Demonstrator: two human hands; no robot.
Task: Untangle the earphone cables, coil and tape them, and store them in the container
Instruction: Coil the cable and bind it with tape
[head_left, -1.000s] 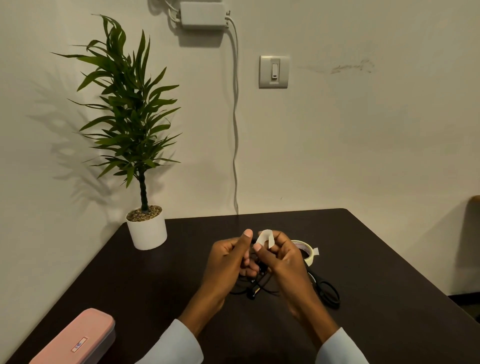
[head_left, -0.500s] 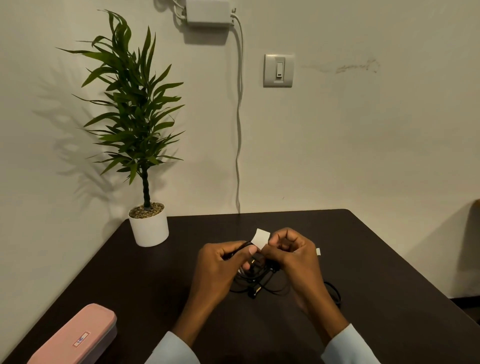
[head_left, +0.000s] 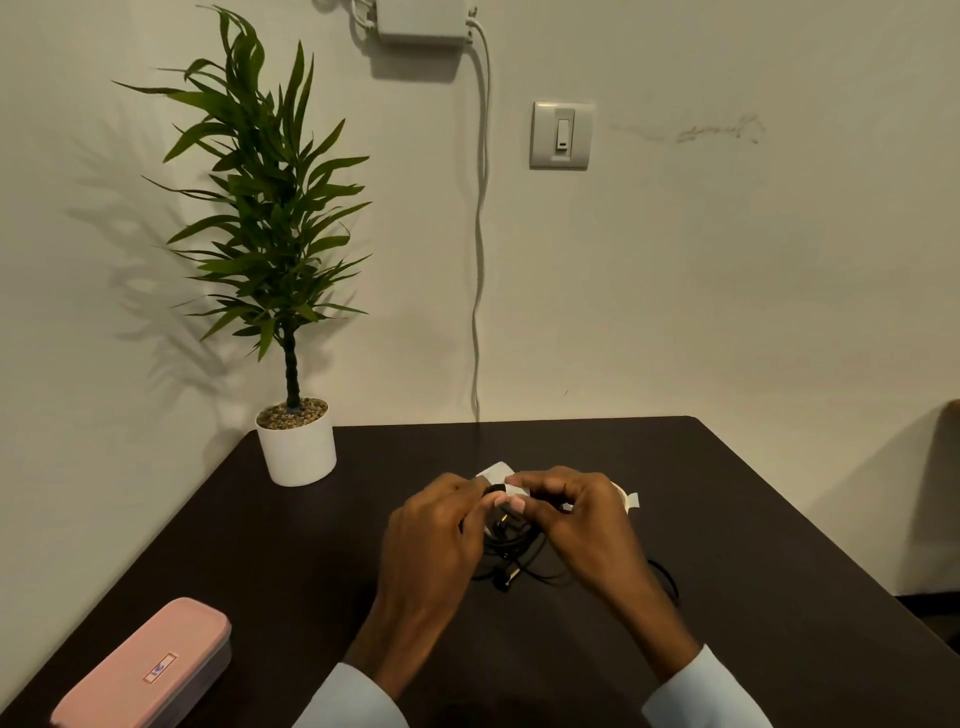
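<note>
Black earphone cables (head_left: 519, 551), white tape piece (head_left: 496, 472), pink container (head_left: 140, 670), dark brown counter (head_left: 753, 519), white pot (head_left: 297, 451), green plant (head_left: 270, 208).

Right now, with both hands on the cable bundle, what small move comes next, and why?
Probably fold the tape piece down around the coiled earphone cables. Left hand and right hand pinch the bundle together, and the tape's end sticks up loose behind the fingertips.
</note>
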